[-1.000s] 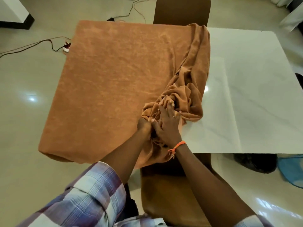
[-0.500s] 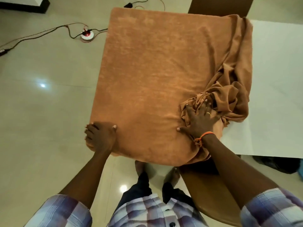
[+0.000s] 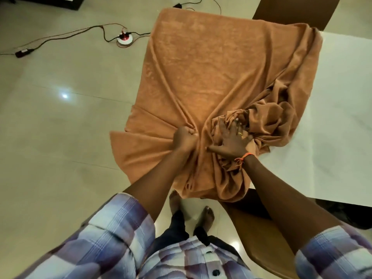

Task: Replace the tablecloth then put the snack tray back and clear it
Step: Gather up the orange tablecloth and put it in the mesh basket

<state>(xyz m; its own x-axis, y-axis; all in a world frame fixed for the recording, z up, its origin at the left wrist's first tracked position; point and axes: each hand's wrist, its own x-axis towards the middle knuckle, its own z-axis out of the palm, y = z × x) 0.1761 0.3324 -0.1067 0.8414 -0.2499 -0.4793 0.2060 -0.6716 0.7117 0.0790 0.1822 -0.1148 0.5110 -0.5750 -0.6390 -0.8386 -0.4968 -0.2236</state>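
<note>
Since half a second ago the left hand (image 3: 184, 137) has come in from the near corner of the table (image 3: 332, 117) to clench the tablecloth (image 3: 211, 77), right hand (image 3: 231, 140) spread on the bunched heap, removal unfinished, no snack tray visible.

Both arms reach up from the bottom of the frame toward its centre. Left hand (image 3: 184, 137) is balled into a tight fist, gripping. Right hand (image 3: 231, 140), just to its right, spreads its fingers (image 3: 234, 125) wide, thumb pointing left.
</note>
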